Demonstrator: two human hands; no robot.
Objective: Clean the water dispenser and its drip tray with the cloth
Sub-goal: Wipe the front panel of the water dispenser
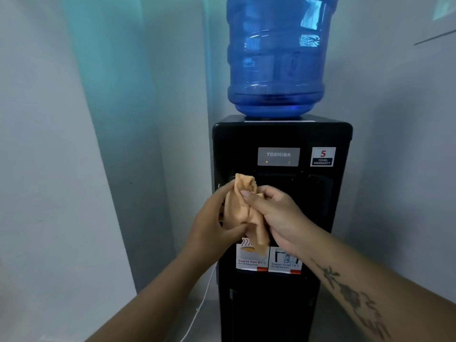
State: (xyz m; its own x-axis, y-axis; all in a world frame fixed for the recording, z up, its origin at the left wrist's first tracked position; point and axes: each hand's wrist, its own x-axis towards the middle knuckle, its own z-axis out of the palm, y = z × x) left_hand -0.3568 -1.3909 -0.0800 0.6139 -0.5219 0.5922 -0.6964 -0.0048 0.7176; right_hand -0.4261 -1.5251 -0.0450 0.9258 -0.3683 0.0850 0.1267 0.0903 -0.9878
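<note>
While both hands pinch cloth (243, 211) | left hand (212, 218), right hand (276, 213) | long axis vertical | dispenser (281, 193) directly behind, right nearer recess

You stand before a black water dispenser (281, 206) set on a pale grey floor (209, 317) in the corner of the room. On its top sits a blue water bottle (276, 58), upright, neck down in the dispenser's collar. A white cable (197, 312) trails down to the floor just beside the dispenser's left side.

cloth (243, 211) pale orange | water dispenser (281, 218) black | bottle (276, 55) blue
</note>
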